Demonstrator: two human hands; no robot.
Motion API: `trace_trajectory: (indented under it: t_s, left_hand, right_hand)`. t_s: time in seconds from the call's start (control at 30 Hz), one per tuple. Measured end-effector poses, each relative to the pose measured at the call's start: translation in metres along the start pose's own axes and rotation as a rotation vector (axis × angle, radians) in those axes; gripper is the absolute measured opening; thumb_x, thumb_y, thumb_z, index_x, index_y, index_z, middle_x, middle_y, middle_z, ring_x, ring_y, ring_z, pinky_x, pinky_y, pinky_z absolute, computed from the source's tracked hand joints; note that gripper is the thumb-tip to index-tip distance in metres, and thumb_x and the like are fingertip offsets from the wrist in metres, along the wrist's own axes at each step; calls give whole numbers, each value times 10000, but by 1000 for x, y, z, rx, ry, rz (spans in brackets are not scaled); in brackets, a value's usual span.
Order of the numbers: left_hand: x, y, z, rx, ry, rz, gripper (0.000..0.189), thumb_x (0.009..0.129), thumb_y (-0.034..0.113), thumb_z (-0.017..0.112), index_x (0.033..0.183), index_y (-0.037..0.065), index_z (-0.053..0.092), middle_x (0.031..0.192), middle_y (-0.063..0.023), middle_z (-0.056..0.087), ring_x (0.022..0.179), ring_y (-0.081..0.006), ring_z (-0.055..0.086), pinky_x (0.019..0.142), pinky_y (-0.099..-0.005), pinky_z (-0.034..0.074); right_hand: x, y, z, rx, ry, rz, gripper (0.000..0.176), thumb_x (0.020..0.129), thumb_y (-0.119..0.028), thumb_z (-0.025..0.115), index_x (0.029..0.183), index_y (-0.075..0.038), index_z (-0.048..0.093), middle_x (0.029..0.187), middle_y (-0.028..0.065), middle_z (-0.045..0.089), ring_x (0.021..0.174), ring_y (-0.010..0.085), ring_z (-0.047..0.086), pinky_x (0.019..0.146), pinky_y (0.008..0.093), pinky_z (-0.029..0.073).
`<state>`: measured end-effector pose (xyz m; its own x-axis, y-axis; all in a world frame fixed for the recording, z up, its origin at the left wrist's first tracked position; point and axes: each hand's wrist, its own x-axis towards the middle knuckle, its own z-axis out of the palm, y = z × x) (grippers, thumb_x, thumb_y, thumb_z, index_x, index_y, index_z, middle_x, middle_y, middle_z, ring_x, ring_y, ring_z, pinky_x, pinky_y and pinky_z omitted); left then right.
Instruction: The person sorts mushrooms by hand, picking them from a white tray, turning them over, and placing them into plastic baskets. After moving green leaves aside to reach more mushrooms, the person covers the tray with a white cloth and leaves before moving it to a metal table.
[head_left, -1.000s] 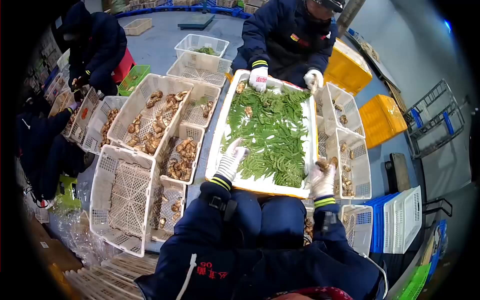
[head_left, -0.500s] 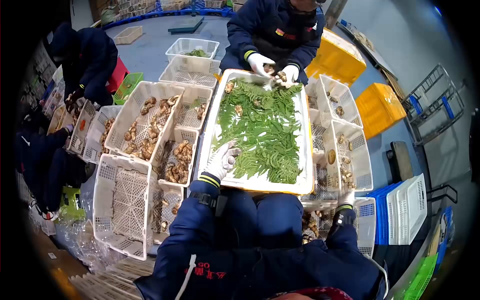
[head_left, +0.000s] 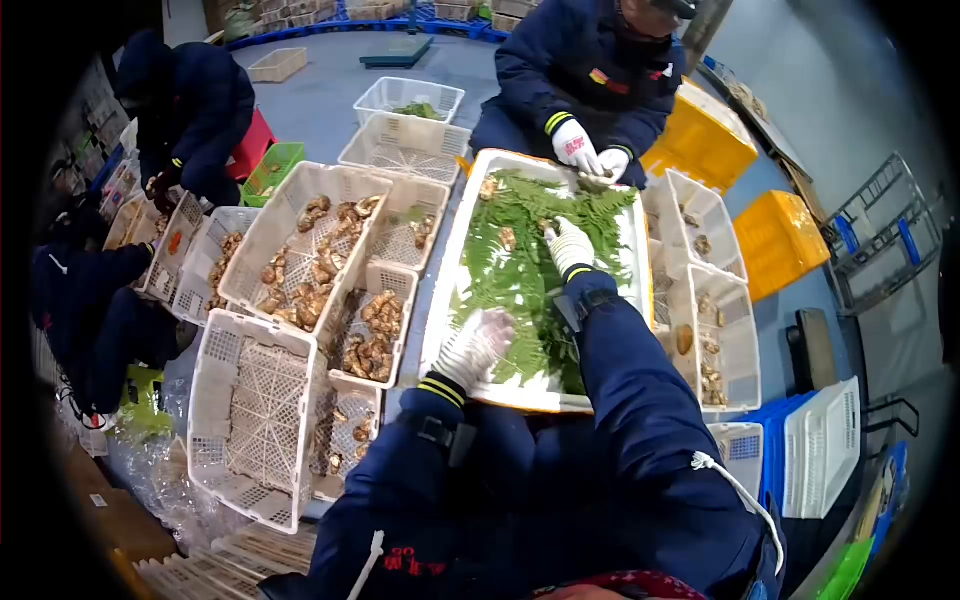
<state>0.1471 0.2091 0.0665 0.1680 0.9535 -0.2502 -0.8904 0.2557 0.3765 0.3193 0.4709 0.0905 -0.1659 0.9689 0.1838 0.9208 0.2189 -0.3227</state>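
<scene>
A white foam box [head_left: 437,335] stands in front of me with green fern leaves [head_left: 510,275] spread in it. My gloved left hand [head_left: 478,347] rests over its near left part, fingers spread, holding nothing. Reaching over the ferns, my gloved right hand [head_left: 567,247] has its fingers closed at a small brownish mushroom [head_left: 547,229], partly hidden by them. Two more mushrooms lie on the ferns, one [head_left: 507,238] in the upper middle and one [head_left: 488,188] near the far left corner.
Opposite, a co-worker's gloved hands [head_left: 590,155] are at the box's far edge. White baskets of mushrooms [head_left: 325,250] stand left, more baskets [head_left: 712,350] right. Yellow boxes [head_left: 780,245] and a metal cart [head_left: 880,235] are farther right. Two other people work at far left.
My right hand has moved from the right-side baskets to over the ferns, now at a mushroom. My left hand stays over the near left part. The co-worker's hands have come lower and closer together.
</scene>
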Motion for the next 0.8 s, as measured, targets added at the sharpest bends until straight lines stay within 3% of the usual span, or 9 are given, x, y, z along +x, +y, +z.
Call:
trace_trajectory:
  t_s: [0.03,0.17,0.23,0.3,0.4,0.43,0.6,0.73,0.8]
  left_hand:
    - [-10,6,12,114,-9,11,495,997,419,568,1305,32,549,1205,-113,643,1049,-237,643,923,-371,544]
    - [-9,10,9,77,-118,-4,535,983,390,604,1376,40,502,1251,-120,618,1100,-240,630,946,-375,537]
    - [-9,10,9,79,-93,-24,535,984,383,604,1381,40,496,1264,-127,611,1122,-241,624,964,-380,530]
    - [-1,5,-2,32,-138,-28,535,983,375,609,1385,41,494,1273,-134,605,1129,-241,620,971,-383,526]
    - [-4,6,4,63,-105,-20,550,973,388,622,1394,59,490,1277,-120,599,1119,-231,620,955,-370,527]
    - [-7,8,8,108,-70,-5,548,963,372,644,1397,74,491,1270,-111,602,1114,-229,621,972,-374,517]
    - [1,-1,1,98,-78,105,608,953,264,670,1465,63,409,1350,-111,544,1250,-252,547,1076,-369,458]
    - [-6,0,13,202,-139,126,571,971,167,635,1474,45,395,1419,-139,503,1307,-262,507,1094,-371,441]
    - [-12,-1,16,228,-100,138,510,974,123,617,1442,29,437,1346,-141,561,1214,-253,575,1064,-376,473]
  right_hand:
    - [6,-16,-6,-9,-46,72,464,923,-368,615,1297,-95,584,1124,210,684,1040,383,649,908,469,515]
    - [29,-6,23,-75,-114,65,431,907,-342,641,1281,-128,614,1141,189,687,1040,372,655,906,459,514]
    - [41,23,50,130,-77,85,399,920,-325,636,1271,-134,636,1133,165,700,1038,371,656,899,442,512]
    - [36,45,60,400,-9,-28,396,938,-312,648,1261,-84,646,1022,133,740,920,271,695,771,368,526]
    - [-2,49,30,1278,-334,330,377,982,-327,614,1207,-28,652,977,80,722,758,123,649,571,239,477]
    - [-24,38,8,1500,-435,439,356,989,-317,604,1209,-40,644,1023,88,720,750,137,649,596,254,506]
    - [-122,8,-50,1669,-814,419,434,1002,-402,571,1239,-44,630,1035,123,724,763,167,670,649,262,540]
    - [-187,-31,-69,1468,-775,380,428,1001,-405,571,1178,-22,642,958,106,729,675,121,646,588,230,525]
    - [-207,-43,-66,1527,-758,423,433,1001,-420,568,1189,-36,639,950,94,728,680,126,652,586,229,519]
